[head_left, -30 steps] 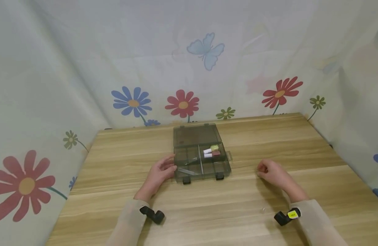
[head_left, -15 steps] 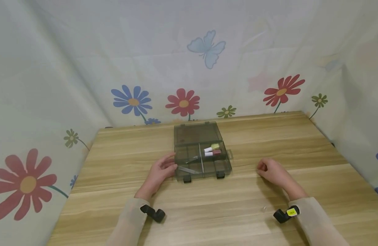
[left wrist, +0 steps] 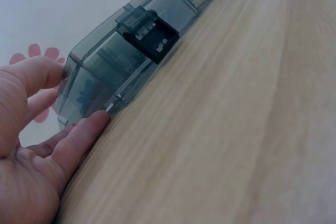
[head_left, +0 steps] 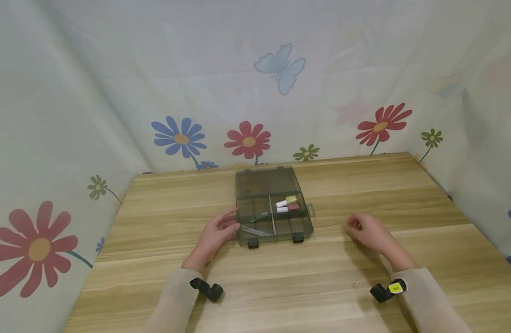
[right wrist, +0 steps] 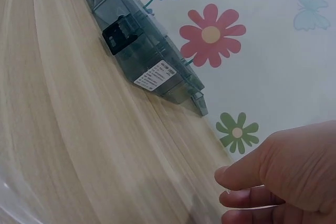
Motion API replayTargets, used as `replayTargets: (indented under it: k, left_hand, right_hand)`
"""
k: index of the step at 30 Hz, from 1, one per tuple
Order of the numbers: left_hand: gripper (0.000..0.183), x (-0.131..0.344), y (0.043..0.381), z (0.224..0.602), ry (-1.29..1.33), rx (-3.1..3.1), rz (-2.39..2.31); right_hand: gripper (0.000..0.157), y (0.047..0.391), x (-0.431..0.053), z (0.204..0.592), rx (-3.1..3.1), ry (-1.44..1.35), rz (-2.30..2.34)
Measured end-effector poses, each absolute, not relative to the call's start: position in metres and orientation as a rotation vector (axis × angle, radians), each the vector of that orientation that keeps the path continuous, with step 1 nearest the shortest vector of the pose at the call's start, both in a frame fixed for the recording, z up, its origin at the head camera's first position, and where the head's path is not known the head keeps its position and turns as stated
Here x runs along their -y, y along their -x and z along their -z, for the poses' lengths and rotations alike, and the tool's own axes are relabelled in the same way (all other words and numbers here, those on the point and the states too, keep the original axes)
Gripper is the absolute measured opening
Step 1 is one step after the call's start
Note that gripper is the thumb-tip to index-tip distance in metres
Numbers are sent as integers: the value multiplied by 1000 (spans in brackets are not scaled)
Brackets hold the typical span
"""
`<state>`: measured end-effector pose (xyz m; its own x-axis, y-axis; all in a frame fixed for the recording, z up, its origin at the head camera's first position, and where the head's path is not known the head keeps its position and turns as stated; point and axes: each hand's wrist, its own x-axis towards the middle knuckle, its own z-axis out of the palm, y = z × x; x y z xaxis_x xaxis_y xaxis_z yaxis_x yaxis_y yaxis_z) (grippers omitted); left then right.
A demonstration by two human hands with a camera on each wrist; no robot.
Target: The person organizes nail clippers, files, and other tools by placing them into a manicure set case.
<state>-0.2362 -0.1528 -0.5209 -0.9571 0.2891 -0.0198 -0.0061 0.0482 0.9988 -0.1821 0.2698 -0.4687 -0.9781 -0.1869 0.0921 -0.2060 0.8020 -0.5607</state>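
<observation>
A smoky see-through divided box (head_left: 274, 230) lies on the table with its lid (head_left: 265, 181) folded back. Two nail polish bottles with white caps sit in its right back compartment, one yellow-green (head_left: 291, 200) and one dark red (head_left: 293, 206). A pale thin strip (head_left: 255, 231) lies in the left front compartment. My left hand (head_left: 215, 232) rests at the box's left side, its fingertips touching the wall. Well to the right of the box, my right hand (head_left: 369, 235) has its fingers loosely curled. A tiny glint shows by its thumb tip in the right wrist view; I cannot tell its source.
On the wooden table (head_left: 288, 296), a tiny clear piece (head_left: 356, 284) lies near the right wrist. The box's two black front latches (head_left: 253, 243) hang down, and a small loop juts from its right side. Flowered cloth (head_left: 322, 92) stands behind the table.
</observation>
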Motion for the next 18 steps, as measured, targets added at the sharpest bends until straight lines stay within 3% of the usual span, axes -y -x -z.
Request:
replayTargets:
  k: [18]
  left_hand:
    - [56, 151, 225, 496, -311, -2064, -1981]
  right_hand:
    - [10, 190, -253, 447, 2948, -364, -882]
